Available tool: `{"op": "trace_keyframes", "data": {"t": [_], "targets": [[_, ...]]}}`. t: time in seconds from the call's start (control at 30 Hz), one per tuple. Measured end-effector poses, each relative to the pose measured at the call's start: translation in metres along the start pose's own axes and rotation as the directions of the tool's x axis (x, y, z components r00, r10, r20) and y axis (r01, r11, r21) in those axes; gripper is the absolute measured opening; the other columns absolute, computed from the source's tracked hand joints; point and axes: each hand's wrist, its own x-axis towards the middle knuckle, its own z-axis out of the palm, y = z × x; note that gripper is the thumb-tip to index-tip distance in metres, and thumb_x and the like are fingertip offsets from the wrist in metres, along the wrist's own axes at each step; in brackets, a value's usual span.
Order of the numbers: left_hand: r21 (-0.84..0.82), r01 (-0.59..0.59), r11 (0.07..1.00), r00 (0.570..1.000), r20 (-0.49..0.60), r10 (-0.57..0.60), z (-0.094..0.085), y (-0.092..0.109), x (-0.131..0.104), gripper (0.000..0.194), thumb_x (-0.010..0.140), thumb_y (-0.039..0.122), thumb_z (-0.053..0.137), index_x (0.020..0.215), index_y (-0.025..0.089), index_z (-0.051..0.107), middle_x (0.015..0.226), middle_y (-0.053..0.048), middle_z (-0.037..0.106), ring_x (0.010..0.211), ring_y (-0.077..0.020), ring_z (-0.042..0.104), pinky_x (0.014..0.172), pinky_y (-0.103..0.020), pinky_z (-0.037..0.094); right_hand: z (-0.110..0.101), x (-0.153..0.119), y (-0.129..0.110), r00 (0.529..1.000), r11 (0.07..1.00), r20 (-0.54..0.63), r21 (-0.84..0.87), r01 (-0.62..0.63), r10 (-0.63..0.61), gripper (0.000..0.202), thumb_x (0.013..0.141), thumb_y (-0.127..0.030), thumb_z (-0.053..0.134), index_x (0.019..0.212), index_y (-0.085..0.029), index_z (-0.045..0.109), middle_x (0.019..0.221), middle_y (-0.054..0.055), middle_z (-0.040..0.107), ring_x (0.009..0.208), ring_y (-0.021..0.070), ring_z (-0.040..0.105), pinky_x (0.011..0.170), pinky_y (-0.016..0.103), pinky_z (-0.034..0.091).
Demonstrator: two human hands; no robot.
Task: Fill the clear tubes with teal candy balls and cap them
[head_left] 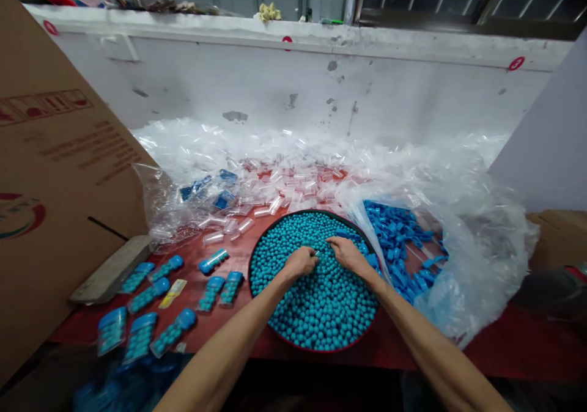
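A round dark-rimmed tub full of turquoise beads [321,314] stands at the front of the red table. Over the middle of the beads is my left hand [301,261], its fingers curled closed. A small clear glint shows at its fingertips, too small to name. My right hand [346,254] is just to the right, thumb and fingers pressed together and pointing left; whatever they hold, if anything, is hidden. Several blue caps [370,258] lie on the beads along the tub's right side. Filled clear tubes with blue caps [214,261] lie left of the tub.
Many clear empty tubes [293,186] are heaped behind the tub. Blue caps [397,241] spill from a large plastic bag [477,265] at the right. A cardboard box [68,131] and a grey block [112,271] border the left. A white wall [183,82] closes the back.
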Motion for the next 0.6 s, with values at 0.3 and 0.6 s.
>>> {"op": "trace_keyframes", "data": {"t": [0.3,0.6], "targets": [[-0.302,-0.022,0.953,0.997,0.063,0.043,-0.008,0.007,-0.018,0.014,0.064,0.02,0.051,0.07,0.013,0.06,0.05,0.006,0.042,0.048,-0.0073,0.035,0.049,-0.019,0.027,0.012,-0.002,-0.008,0.999,0.989,0.034,0.146,-0.022,0.017,0.026,0.076,-0.017,0.041,0.095,-0.012,0.058,0.071,0.002,0.062,0.059,0.0129,0.055,0.057,0.024,0.044],[-0.704,0.023,0.71,0.984,0.14,0.107,-0.021,0.006,-0.049,0.032,0.067,0.037,0.057,0.091,0.016,0.054,0.065,0.003,0.051,0.054,-0.0069,0.042,0.05,-0.019,0.027,-0.002,-0.025,-0.018,0.99,0.944,-0.127,0.316,0.097,-0.059,0.027,0.079,-0.029,0.042,0.098,-0.018,0.057,0.074,0.001,0.061,0.063,0.0141,0.053,0.058,0.026,0.041]]}}
